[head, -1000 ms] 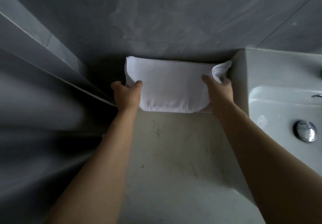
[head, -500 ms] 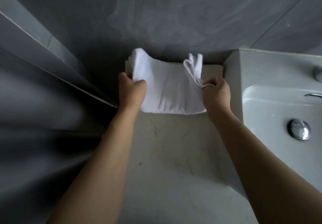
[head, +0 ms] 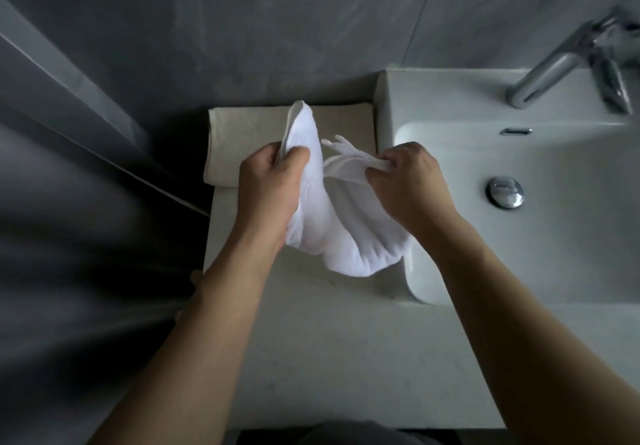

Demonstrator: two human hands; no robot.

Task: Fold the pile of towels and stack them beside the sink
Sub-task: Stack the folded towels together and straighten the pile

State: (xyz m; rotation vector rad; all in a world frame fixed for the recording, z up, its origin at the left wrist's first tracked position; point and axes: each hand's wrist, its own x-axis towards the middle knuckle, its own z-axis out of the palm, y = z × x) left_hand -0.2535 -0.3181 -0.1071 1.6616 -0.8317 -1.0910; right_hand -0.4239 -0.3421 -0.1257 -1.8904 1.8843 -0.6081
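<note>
Left hand [head: 268,184] and right hand [head: 407,181] each grip the white towel [head: 332,229], a folded cream towel [head: 242,139] lying just beyond them.

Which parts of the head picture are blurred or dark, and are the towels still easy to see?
Head view: the faucet at top right is smeared by blur; the left side is dark and streaked; light is dim. The white towel and both hands, left hand and right hand, show clearly.
</note>
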